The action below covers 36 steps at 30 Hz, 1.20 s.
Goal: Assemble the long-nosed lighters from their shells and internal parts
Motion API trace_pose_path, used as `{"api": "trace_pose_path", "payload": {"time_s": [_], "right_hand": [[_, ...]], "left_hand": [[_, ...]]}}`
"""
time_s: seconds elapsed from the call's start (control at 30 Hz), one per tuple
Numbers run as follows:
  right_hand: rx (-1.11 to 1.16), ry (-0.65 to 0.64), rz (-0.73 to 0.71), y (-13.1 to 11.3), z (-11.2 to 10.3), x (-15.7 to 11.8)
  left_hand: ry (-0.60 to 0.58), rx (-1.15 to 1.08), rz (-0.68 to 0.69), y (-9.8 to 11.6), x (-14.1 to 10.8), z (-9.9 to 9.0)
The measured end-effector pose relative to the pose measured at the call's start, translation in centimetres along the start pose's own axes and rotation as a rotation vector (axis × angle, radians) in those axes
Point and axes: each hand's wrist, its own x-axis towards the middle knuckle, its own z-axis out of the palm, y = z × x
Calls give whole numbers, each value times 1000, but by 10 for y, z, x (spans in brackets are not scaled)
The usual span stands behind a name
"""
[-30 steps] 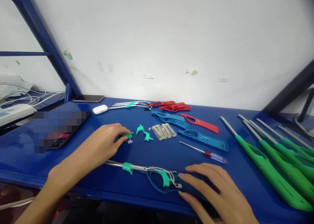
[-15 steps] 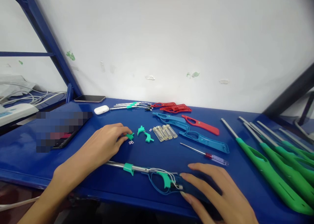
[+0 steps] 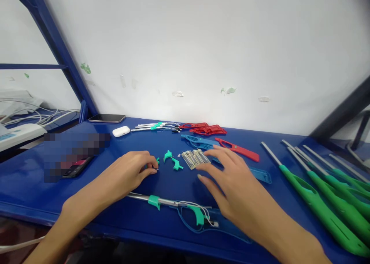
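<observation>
apparently drawn narrow with the left hand (image 3: pixel 134 170), right at a small green piece (image 3: pixel 158 161) and tiny white clip (image 3: pixel 157 169); cannot tell whether closed on either. could flick the clip out of reach if pinched off-centre. could drag the metal rod (image 3: pixel 139 196), partly hidden behind the left forearm (image 3: pixel 94 198), with a low sweep, tugging the white wires (image 3: pixel 192 203) and shifting the curved green trigger (image 3: pixel 199 215) off the open blue shell (image 3: pixel 225 226), laid near the front of the tabletop (image 3: pixel 170 185). further right, could scatter the clear cartridges (image 3: pixel 190 158) through a careless brush of the right hand (image 3: pixel 228 176), spread wide just beside them, apparently gripping nothing. could also knock the green lighters (image 3: pixel 326 217) at far right if reaching wide.
</observation>
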Motion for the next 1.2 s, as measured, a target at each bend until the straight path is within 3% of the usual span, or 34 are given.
{"api": "trace_pose_path", "payload": {"time_s": [0.17,0.43,0.53,0.73,0.9,1.2], "right_hand": [[-88,-95,-19,-3,13,50],[-178,-147,33,-6,32,58],[-130,-107,51,-3,24,57],[45,54,159,-4,-12,39],[312,233,184,-15,-27,15],[567,94,223,-30,-35,20]], "left_hand": [[-8,-9,12,-3,1,4],[56,-108,-9,14,-7,-3],[114,-185,-5,21,-6,-7],[323,-420,-26,43,-3,-12],[322,-718,-59,72,-7,-10],[441,-1004,-32,80,-13,-4]]}}
